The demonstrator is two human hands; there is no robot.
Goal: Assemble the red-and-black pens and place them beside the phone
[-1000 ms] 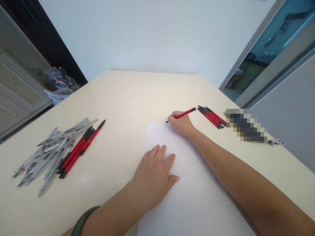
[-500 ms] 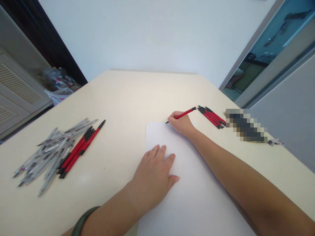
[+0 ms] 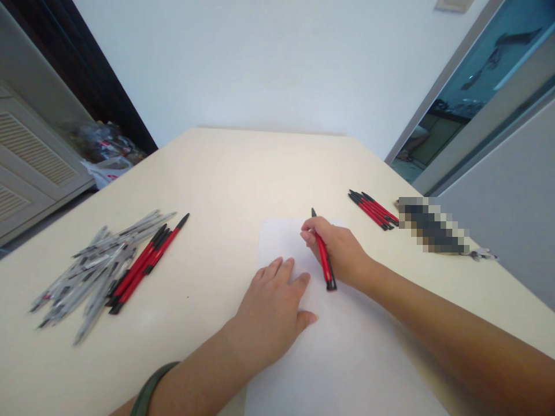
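Note:
White paper [image 3: 347, 358] lies on the cream table in front of me. My left hand [image 3: 275, 309] rests flat on its left part, fingers spread, holding nothing. My right hand [image 3: 342, 248] is closed around a red pen [image 3: 321, 254] with black ends. The pen's pointed tip is up and away from me, and its clip end points back toward me over the sheet. On the left, several red pens [image 3: 145, 260] lie beside a heap of clear plastic pen parts [image 3: 97, 260]. Several more red pens [image 3: 373, 209] lie together to the right of my right hand.
A blurred-out dark object [image 3: 433, 225] with a small charm lies near the table's right edge. White wall [image 3: 269, 69] stands behind the table [image 3: 243, 167]. Plastic bags [image 3: 108, 156] sit on the left beyond the edge, and a doorway opens at the right.
My right hand has drawn back toward me and turned the pen, so its tip has left the paper's far edge and its clip end now points my way. The left hand stays put.

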